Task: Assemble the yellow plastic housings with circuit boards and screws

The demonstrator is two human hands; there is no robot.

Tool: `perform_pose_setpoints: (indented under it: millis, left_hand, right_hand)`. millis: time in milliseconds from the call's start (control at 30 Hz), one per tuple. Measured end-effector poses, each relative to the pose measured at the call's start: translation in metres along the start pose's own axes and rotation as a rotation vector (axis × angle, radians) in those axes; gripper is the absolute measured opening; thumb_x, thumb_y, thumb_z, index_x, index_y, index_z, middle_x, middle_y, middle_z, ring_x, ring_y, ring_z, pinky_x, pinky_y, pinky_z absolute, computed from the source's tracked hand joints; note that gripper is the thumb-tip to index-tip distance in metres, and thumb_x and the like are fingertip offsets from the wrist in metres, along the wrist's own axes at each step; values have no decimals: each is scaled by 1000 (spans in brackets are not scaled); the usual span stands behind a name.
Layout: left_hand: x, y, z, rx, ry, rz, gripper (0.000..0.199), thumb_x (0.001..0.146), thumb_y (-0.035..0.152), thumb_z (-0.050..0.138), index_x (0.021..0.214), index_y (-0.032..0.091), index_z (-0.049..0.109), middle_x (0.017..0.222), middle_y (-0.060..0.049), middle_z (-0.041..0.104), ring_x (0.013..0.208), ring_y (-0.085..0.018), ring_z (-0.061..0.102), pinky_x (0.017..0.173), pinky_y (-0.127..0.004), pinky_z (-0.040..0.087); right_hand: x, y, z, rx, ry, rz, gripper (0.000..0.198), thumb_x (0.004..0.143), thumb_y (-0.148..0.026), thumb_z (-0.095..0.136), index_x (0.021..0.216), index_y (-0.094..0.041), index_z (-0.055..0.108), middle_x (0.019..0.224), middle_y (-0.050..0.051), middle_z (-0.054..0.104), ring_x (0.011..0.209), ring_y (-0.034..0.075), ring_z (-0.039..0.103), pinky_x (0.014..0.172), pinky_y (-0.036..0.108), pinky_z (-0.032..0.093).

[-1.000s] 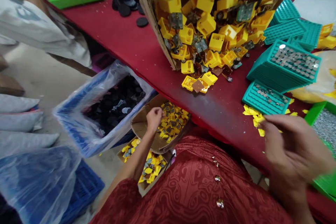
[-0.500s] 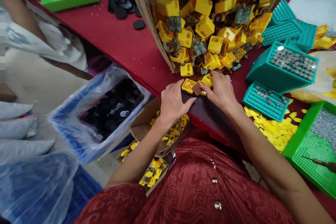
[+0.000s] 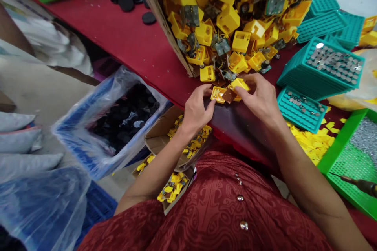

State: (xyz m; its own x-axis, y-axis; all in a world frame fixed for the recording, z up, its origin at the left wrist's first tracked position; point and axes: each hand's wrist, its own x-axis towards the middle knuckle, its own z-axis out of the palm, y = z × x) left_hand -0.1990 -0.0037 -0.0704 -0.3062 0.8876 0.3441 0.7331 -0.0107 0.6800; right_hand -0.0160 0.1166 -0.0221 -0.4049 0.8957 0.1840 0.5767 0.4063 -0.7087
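- Risk: the yellow housing (image 3: pixel 218 94) sits at the table edge (image 3: pixel 235 133); a slip of the fingers would likely send it off the edge, towards the open cardboard box of small yellow parts (image 3: pixel 188 141) below at 7 o'clock of the hands.
- Risk: the brown board (image 3: pixel 229 95) hangs between both hands; pulling unevenly could strain whatever joins it to the housing. The joint itself cannot be made out.
- Risk: the tipped carton's pile of yellow housings (image 3: pixel 232 27) lies just beyond at 12 o'clock; a knock may bring more down.
- Left hand (image 3: pixel 196 110): fingers curled, tips pinching the housing's left side.
- Right hand (image 3: pixel 262 98): partly closed, thumb and forefinger gripping a second yellow piece (image 3: pixel 240 84) touching the board.
- Teal tray (image 3: pixel 300 108) at 3 o'clock, untouched.
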Motion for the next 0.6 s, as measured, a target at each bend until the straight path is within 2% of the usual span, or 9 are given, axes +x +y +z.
perform_pose_setpoints:
  millis: [100, 200, 267, 400, 500, 600]
  left_hand:
    - [-1, 11, 5, 119, -28, -8, 65, 85, 32, 79, 143, 17, 55, 137, -16, 74, 122, -32, 72, 108, -48, 58]
    - [0, 20, 14, 233, -40, -63, 86, 80, 42, 89, 151, 15, 49, 149, -23, 67, 132, -40, 66, 110, -54, 55]
    - [3, 20, 20, 238, -18, -74, 85, 83, 45, 89, 152, 16, 48, 150, -23, 65, 134, -40, 65, 110, -55, 54]
    - [8, 11, 26, 146, 28, -7, 70, 91, 41, 80, 149, 18, 48, 148, -20, 67, 135, -36, 66, 117, -54, 52]
    - [11, 9, 19, 72, -3, 12, 68, 90, 33, 76, 149, 16, 47, 150, -21, 67, 138, -35, 66, 123, -54, 50]
    - [15, 13, 7, 1, -87, -50, 65, 87, 33, 77, 145, 15, 54, 146, -19, 71, 135, -34, 70, 120, -51, 54]
  right_hand:
    - [1, 3, -3, 71, -1, 78, 41, 79, -47, 72, 108, -18, 75, 105, 11, 80, 92, 26, 73, 89, 45, 62]
    - [5, 5, -1, 132, -11, 163, 40, 76, -47, 73, 105, -19, 74, 104, 11, 80, 94, 28, 75, 91, 49, 61]
    - [8, 7, -1, 177, -20, 205, 41, 75, -47, 75, 104, -19, 73, 104, 10, 79, 97, 30, 75, 94, 53, 61]
    - [10, 12, -8, 267, -42, 217, 41, 74, -49, 76, 101, -19, 71, 100, 10, 78, 97, 30, 74, 94, 54, 62]
    - [12, 16, -15, 294, -50, 208, 38, 75, -49, 76, 98, -20, 69, 100, 10, 77, 97, 29, 74, 92, 53, 62]
    - [15, 18, -17, 288, -2, 222, 35, 74, -46, 77, 96, -20, 67, 101, 11, 78, 97, 28, 74, 92, 52, 62]
